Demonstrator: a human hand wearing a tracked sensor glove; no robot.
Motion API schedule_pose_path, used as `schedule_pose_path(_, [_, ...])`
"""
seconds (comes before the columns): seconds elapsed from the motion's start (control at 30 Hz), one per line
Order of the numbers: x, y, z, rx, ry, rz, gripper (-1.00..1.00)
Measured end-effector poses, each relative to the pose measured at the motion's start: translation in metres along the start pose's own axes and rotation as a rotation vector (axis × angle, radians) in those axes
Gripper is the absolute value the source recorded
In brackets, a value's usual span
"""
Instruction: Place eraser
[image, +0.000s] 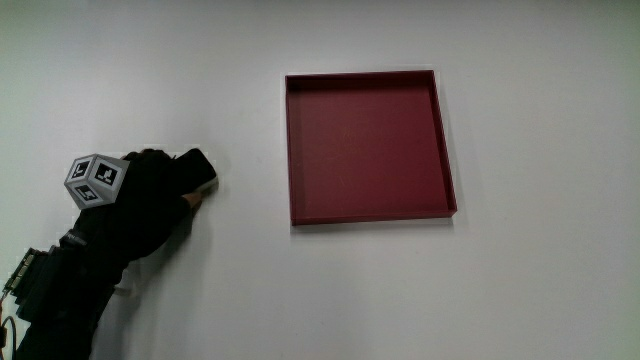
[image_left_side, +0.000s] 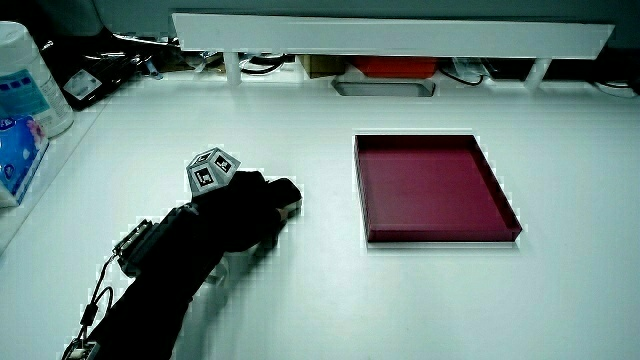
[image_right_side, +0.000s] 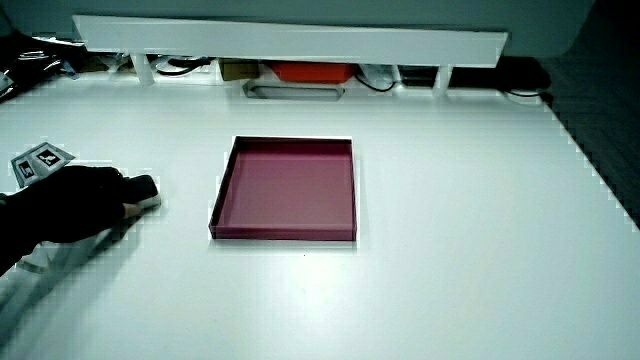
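Note:
The hand (image: 196, 180) in its black glove rests on the white table beside the dark red square tray (image: 370, 216), a short gap apart from it. Its fingers are curled over a small pale eraser (image: 204, 197), of which only a sliver shows under the fingertips. The patterned cube (image: 95, 179) sits on the back of the hand. In both side views the hand (image_left_side: 270, 200) (image_right_side: 135, 192) lies low on the table with the eraser (image_left_side: 291, 209) (image_right_side: 148, 203) peeking out at its tip. The tray (image_left_side: 440, 237) (image_right_side: 282, 234) holds nothing.
A low white partition (image_left_side: 390, 35) runs along the table's edge farthest from the person, with cables and a red item (image_left_side: 395, 66) under it. White containers with blue labels (image_left_side: 22, 95) stand at the table's edge beside the hand's forearm (image_left_side: 150, 290).

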Motion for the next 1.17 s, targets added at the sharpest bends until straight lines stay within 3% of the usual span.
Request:
schedule_pose_path(0.27, [-0.004,-0.004,-0.002,0.024,-0.015,0.008,-0.45])
schedule_pose_path(0.37, [-0.008,-0.006,-0.005,0.0,-0.017,0.009,-0.6])
schedule_pose_path(0.4, [-0.012,-0.008,-0.005,0.025,-0.017,0.015,-0.65])
schedule_pose_path(0.43, [-0.004,-0.015,0.001,0.072,-0.015,-0.002,-0.7])
schedule_pose_path(0.5, [-0.003,-0.022,0.003,0.068,-0.059,-0.04,-0.8])
schedule_pose_path(0.53, [0.009,-0.031,0.01,0.095,-0.005,-0.05,-0.85])
schedule_pose_path(0.6, [0.021,-0.044,0.016,0.096,-0.003,-0.093,-0.95])
schedule_pose_path(0.73, [0.05,-0.072,0.026,0.041,0.026,-0.135,-1.0])
schedule_pose_path(0.77, [0.06,-0.08,0.028,0.032,0.074,-0.151,-1.0])
schedule_pose_path(0.8, [0.063,-0.083,0.025,0.025,0.084,-0.214,-1.0])
schedule_pose_path(0.87, [0.089,-0.102,0.03,-0.023,0.195,-0.193,-1.0])
schedule_pose_path(0.93, [0.095,-0.11,0.02,-0.046,0.198,-0.303,-1.0])
schedule_pose_path(0.97, [0.099,-0.115,0.017,-0.095,0.134,-0.301,-1.0])
schedule_pose_path(1.0, [0.11,-0.125,0.02,-0.099,0.162,-0.265,-1.0])
schedule_pose_path(1.03, [0.112,-0.129,0.018,-0.095,0.156,-0.305,-1.0])
schedule_pose_path(1.07, [0.111,-0.131,0.012,-0.164,0.028,-0.327,-1.0])
schedule_pose_path(1.13, [0.117,-0.138,0.009,-0.16,0.019,-0.404,-1.0])
schedule_pose_path(1.17, [0.116,-0.139,0.005,-0.172,-0.026,-0.432,-1.0])
